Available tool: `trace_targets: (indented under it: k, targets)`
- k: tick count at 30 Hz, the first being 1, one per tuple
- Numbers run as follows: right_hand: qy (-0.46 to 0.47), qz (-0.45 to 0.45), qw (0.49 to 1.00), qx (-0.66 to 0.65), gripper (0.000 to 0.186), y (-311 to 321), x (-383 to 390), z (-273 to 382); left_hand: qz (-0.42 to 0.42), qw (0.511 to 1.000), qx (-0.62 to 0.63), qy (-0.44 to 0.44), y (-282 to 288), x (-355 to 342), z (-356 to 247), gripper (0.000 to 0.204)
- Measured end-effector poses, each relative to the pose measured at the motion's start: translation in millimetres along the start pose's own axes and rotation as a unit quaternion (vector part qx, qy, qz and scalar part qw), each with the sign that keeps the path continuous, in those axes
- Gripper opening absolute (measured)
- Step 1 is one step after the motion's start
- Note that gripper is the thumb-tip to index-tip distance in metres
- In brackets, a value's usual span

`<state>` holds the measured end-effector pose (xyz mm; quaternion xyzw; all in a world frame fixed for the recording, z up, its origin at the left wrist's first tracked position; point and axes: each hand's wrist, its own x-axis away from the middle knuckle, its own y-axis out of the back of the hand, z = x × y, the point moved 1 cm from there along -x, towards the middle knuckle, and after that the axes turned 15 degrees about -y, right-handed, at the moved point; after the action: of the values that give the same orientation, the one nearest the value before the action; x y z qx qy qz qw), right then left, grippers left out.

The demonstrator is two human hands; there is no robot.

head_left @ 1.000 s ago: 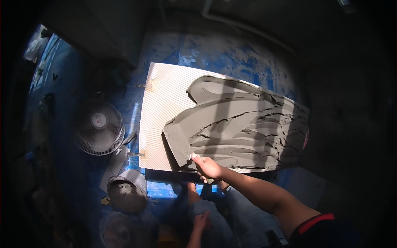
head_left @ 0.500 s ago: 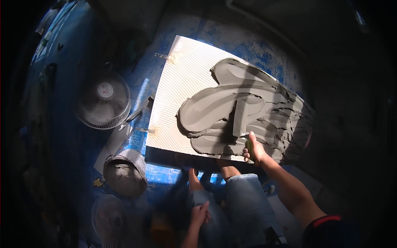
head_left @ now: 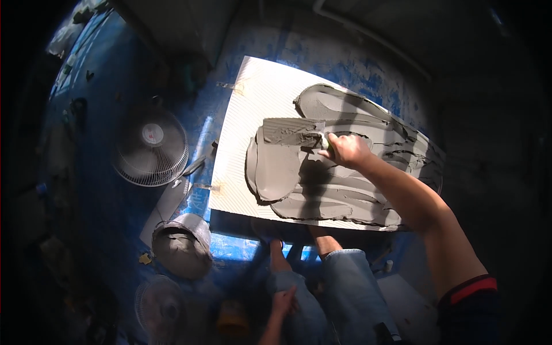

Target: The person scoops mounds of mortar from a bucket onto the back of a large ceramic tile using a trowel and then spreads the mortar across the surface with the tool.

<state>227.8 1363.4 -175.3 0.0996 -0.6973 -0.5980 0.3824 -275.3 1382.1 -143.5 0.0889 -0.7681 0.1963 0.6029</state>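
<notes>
A pale board (head_left: 230,144) with fine diagonal ridges lies in front of me. Thick grey mortar (head_left: 276,175) covers its middle and right in smooth swaths and rough folds. My right hand (head_left: 349,150) grips the greenish handle of a flat rectangular trowel. The mortar-smeared trowel blade (head_left: 290,132) extends leftward over the upper left of the spread, its underside partly hidden. In shade by my thigh, my left hand (head_left: 284,300) has loosely curled fingers, with nothing visible in them.
Left of the board stands a round fan (head_left: 152,141); another fan (head_left: 161,310) is nearer. A bucket (head_left: 183,247) of grey mortar stands at the board's near left. Tape strips (head_left: 207,187) hold the board's left edge. The floor (head_left: 233,246) is worn blue.
My right hand has carried the trowel up and left, turning its blade from upright to sideways. The left part of the mortar is reshaped into a smooth downward swath. The view has shifted slightly.
</notes>
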Motion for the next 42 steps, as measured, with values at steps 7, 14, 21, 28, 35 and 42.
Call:
trace_targets:
  k: [7,14,21,28,35,42]
  targets:
    - [-0.185,0.279,0.923,-0.193,0.061,-34,131,9,-0.023,0.998,0.009,0.061,-20,3,-9,0.054]
    - [-0.123,-0.001,0.991,-0.043,0.058,21,-21,-80,-0.008,0.998,-0.014,0.064,-29,-16,12,0.051]
    - [-0.303,0.070,0.941,-0.136,0.061,-2,47,-144,-0.016,0.996,-0.008,0.083,-39,-12,7,0.049]
    - [-0.570,0.146,0.504,-0.633,0.060,-44,122,-134,-0.077,0.994,0.070,-0.031,-49,-14,16,0.054]
    - [-0.400,0.272,0.412,-0.772,0.056,18,62,2,-0.092,0.995,0.036,-0.017,-55,-11,-8,0.055]
    - [-0.323,0.014,0.892,-0.317,0.052,19,-15,-82,-0.106,0.994,-0.005,-0.001,-79,-18,-36,0.056]
